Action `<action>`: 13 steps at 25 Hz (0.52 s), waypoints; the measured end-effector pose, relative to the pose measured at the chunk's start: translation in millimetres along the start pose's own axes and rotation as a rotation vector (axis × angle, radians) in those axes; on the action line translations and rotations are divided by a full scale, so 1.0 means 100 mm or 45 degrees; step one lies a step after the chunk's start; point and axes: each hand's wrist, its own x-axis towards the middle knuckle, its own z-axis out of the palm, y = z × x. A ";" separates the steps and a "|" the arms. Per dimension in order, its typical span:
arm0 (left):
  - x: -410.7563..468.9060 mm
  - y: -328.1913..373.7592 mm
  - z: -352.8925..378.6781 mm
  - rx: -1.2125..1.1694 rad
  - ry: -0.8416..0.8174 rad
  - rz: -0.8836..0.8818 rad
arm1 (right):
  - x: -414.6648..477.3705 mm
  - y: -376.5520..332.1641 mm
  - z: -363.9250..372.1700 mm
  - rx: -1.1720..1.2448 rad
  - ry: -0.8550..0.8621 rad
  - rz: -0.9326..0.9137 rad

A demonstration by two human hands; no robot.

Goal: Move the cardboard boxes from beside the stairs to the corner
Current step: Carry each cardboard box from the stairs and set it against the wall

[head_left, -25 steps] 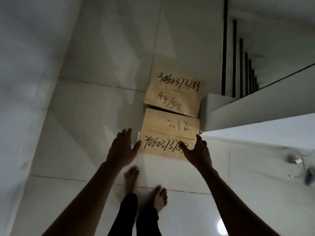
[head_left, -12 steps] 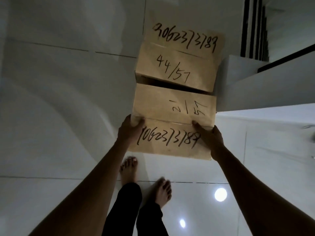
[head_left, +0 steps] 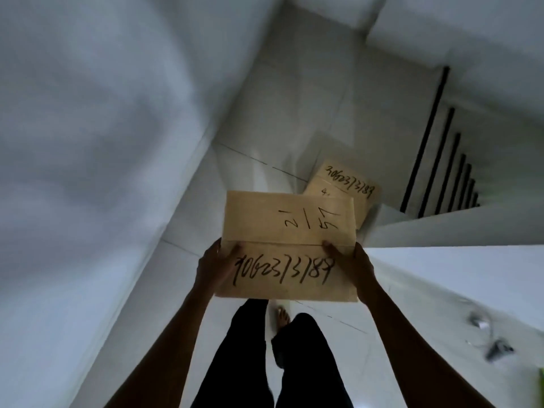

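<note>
I hold a brown cardboard box [head_left: 288, 231] marked "21/57" and a long handwritten number, lifted off the floor in front of me. My left hand [head_left: 213, 267] grips its left edge and my right hand [head_left: 354, 269] grips its right edge. A second cardboard box [head_left: 347, 184] with the same number lies on the white tiled floor behind it, next to the foot of the stairs [head_left: 441, 172]. The held box hides part of that one.
A white wall [head_left: 103, 172] runs along my left. A white ledge [head_left: 456, 275] on the right carries cables and a small plug [head_left: 497, 348]. My legs and a bare foot [head_left: 282, 318] are below the box. Floor tiles stretch ahead to a far wall.
The box has come up off the floor in both hands, away from the second box. The view has swung and now takes in more of the left wall.
</note>
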 end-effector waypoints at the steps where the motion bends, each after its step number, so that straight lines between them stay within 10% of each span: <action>1: -0.24 -0.03 -0.17 -0.043 0.049 0.017 | -0.24 -0.14 0.03 -0.005 -0.003 -0.066; 13: -2.34 -2.23 -0.84 -0.738 0.670 -0.225 | -2.00 -0.20 1.37 -0.569 -0.442 -0.662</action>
